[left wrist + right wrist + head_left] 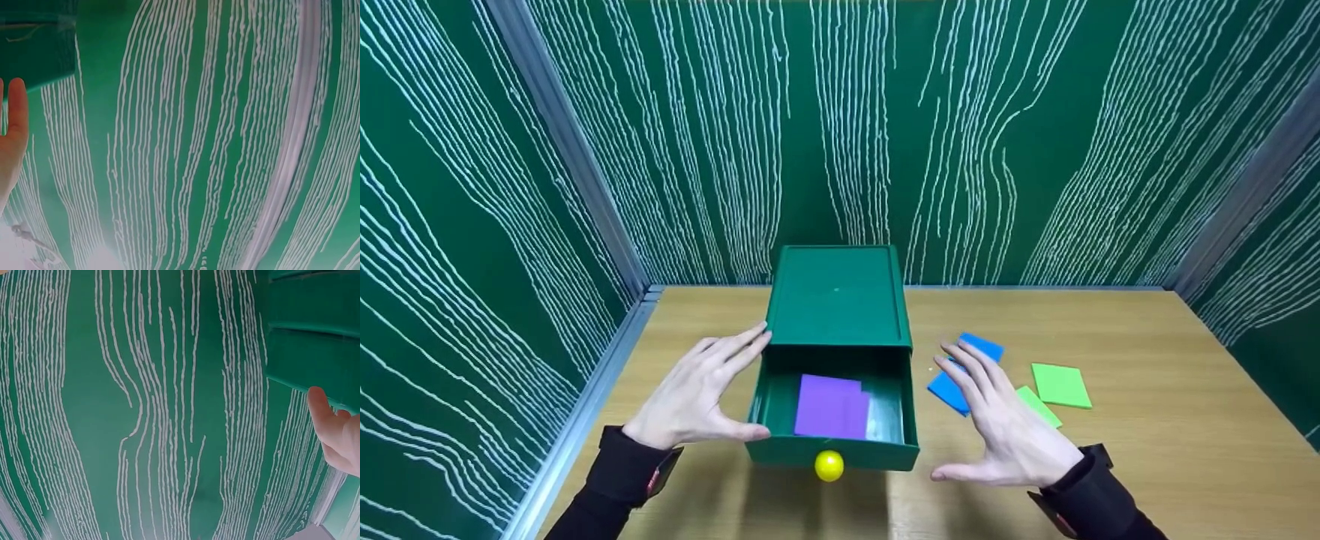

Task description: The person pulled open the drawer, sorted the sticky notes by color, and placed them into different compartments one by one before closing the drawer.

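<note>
On the table stands a green box (pixel 838 296) with its drawer (pixel 780 450) pulled out toward me. A round yellow knob (pixel 829 466) sits on the drawer front. Inside lie overlapping purple squares (pixel 829 409). My left hand (pixel 690 386) is at the box's left side, fingers extended, fingertips at the casing edge and thumb near the drawer's front corner; whether they touch is unclear. To the right of the drawer, my right hand (pixel 1009 424) hovers with fingers and thumb spread, holding nothing. It partly covers two blue pieces (pixel 949 391) and a light green piece (pixel 1039 407).
A second light green square (pixel 1061 385) lies farther right on the wooden table (pixel 1170 450). Green walls with white wavy lines (pixel 851 112) enclose the back and sides. Grey metal posts (pixel 577 150) stand at the corners.
</note>
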Available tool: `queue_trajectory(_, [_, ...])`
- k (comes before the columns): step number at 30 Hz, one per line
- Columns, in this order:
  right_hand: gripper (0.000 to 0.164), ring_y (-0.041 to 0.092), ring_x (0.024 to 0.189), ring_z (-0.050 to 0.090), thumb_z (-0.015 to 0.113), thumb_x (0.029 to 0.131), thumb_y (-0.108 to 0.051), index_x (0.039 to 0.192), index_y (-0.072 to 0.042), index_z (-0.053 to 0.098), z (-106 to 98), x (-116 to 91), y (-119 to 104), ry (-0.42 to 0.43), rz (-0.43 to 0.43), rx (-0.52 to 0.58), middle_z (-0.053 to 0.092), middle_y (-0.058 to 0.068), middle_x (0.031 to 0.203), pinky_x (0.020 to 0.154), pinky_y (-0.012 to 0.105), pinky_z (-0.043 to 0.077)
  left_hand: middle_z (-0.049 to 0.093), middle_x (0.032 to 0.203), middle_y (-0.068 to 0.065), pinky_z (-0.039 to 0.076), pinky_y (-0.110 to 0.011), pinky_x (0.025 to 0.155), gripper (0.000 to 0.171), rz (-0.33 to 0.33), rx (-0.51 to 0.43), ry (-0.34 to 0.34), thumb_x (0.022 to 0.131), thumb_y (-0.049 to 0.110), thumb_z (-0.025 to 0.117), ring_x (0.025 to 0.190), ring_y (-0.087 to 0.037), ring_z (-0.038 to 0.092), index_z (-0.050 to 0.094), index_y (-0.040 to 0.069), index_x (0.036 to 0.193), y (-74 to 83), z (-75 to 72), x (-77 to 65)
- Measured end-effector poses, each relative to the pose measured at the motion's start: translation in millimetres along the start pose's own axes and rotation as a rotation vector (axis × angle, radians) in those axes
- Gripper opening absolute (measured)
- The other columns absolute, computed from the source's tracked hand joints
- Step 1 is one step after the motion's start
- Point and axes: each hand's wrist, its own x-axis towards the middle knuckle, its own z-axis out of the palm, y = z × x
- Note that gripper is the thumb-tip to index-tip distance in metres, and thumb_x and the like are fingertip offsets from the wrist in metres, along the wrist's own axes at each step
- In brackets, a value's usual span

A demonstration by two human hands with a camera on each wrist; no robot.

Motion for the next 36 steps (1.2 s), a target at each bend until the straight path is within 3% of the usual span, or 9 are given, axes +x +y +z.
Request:
queue_trajectory(6, [0.125,0.031,0.141,0.024,0.076,0.056,-0.068,0.150,-0.008,0.021,3,9,-10,-0.012,0.001,0.009,0.022,0.009,0.156,0.117,0.015,0.007,0.032,0.154,-0.004,0.038,-0.045,0.101,0.107,0.006,0.004,-0.008,0.068,0.082,0.052,0.124,-0.021,0.049,0.030,0.015,0.148,-0.4,-0.2,-1.0])
queue_trajectory(12, [0.121,0.033,0.139,0.028,0.073,0.060,-0.069,0.148,-0.002,0.024,6,20,-14,0.006,-0.035,-0.014,0.022,0.011,0.156,0.118,0.024,0.009,0.031,0.154,-0.003,0.039,-0.045,0.101,0.105,-0.001,-0.017,-0.016,0.069,0.080,0.051,0.125,-0.021,0.049,0.029,0.016,0.149,-0.2,0.8,-1.0])
queue_trajectory(23, [0.116,0.033,0.138,0.029,0.072,0.065,-0.066,0.148,-0.002,0.024,10,34,4,0.045,0.006,-0.025,0.031,0.018,0.151,0.118,0.018,0.009,0.034,0.153,-0.004,0.039,-0.043,0.099,0.103,0.027,-0.029,0.008,0.071,0.081,0.049,0.123,-0.020,0.050,0.032,0.015,0.148,-2.1,0.2,0.2])
queue_trajectory(26, [0.110,0.032,0.138,0.029,0.072,0.069,-0.062,0.148,-0.002,0.023,15,40,13,0.039,0.034,-0.019,0.031,0.017,0.151,0.118,0.024,0.014,0.035,0.152,-0.005,0.040,-0.042,0.098,0.104,0.035,-0.020,0.012,0.070,0.081,0.051,0.122,-0.019,0.051,0.033,0.014,0.147,-2.2,0.4,1.2])
queue_trajectory(31, [0.102,0.032,0.138,0.030,0.071,0.076,-0.054,0.149,-0.003,0.020,21,52,27,0.029,0.077,-0.003,0.031,0.017,0.150,0.112,0.045,0.029,0.037,0.152,-0.006,0.041,-0.042,0.098,0.104,0.036,-0.014,0.028,0.069,0.078,0.055,0.122,-0.019,0.051,0.035,0.012,0.146,-2.1,1.9,1.6])
queue_trajectory(36, [0.096,0.031,0.138,0.028,0.067,0.081,-0.050,0.151,-0.008,0.016,25,64,38,0.010,0.090,0.005,0.030,0.018,0.150,0.112,0.047,0.026,0.036,0.152,-0.005,0.041,-0.042,0.098,0.103,0.033,-0.021,0.038,0.068,0.075,0.060,0.123,-0.018,0.051,0.034,0.013,0.146,-2.4,2.2,0.6])
